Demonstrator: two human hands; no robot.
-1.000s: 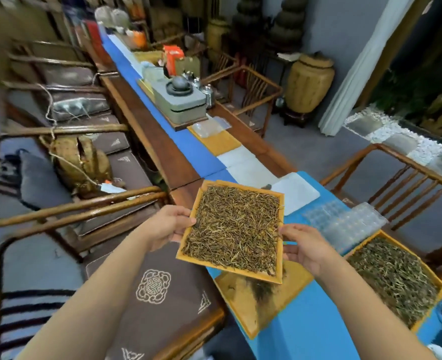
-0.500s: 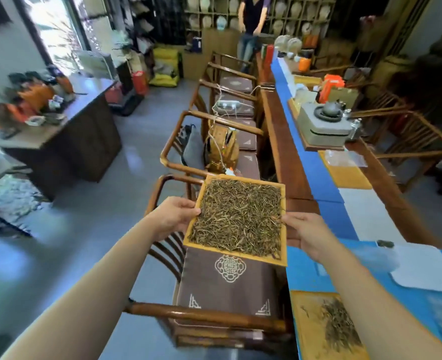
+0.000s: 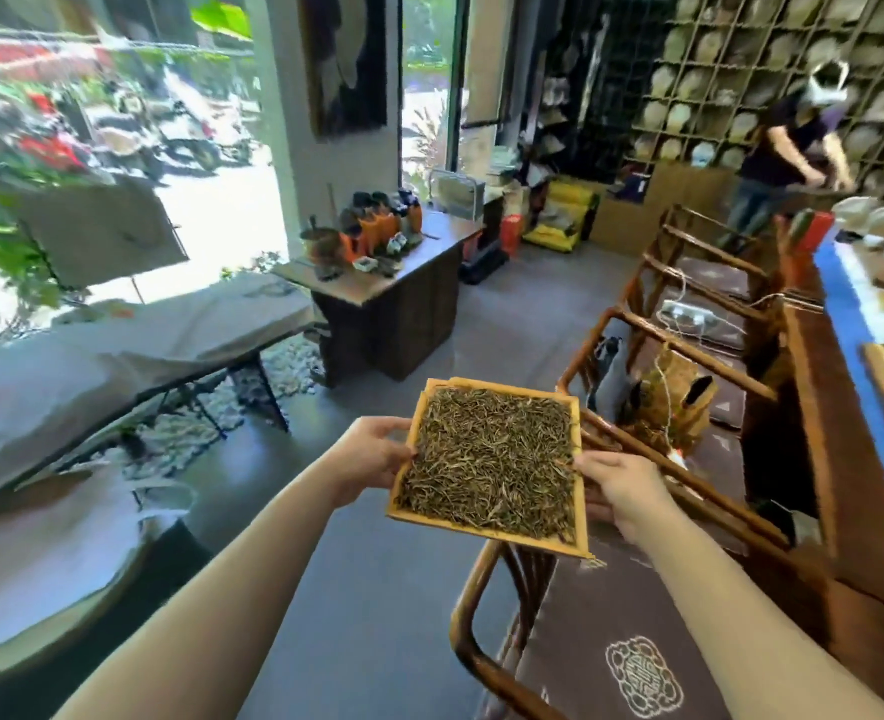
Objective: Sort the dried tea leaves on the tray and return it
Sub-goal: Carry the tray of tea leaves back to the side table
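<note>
A square wooden tray [image 3: 486, 533] with a yellow rim is held level in front of me, above the grey floor and the arm of a wooden chair. It is filled with dried tea leaves [image 3: 491, 459], thin, olive-brown and spread in an even layer. My left hand [image 3: 372, 454] grips the tray's left edge, thumb on the rim. My right hand [image 3: 619, 491] grips the right edge the same way. Both forearms reach in from the bottom of the view.
A row of wooden armchairs [image 3: 689, 356] with brown cushions runs along the right, beside a long wooden table [image 3: 824, 407] with a blue runner. A dark side table [image 3: 387, 304] stands ahead. A person [image 3: 788, 158] stands by the far shelves. Covered tables [image 3: 117, 356] are at the left.
I have turned left, away from the long table. The tray, still held in both hands, now hangs over the floor and chairs instead of over the blue runner.
</note>
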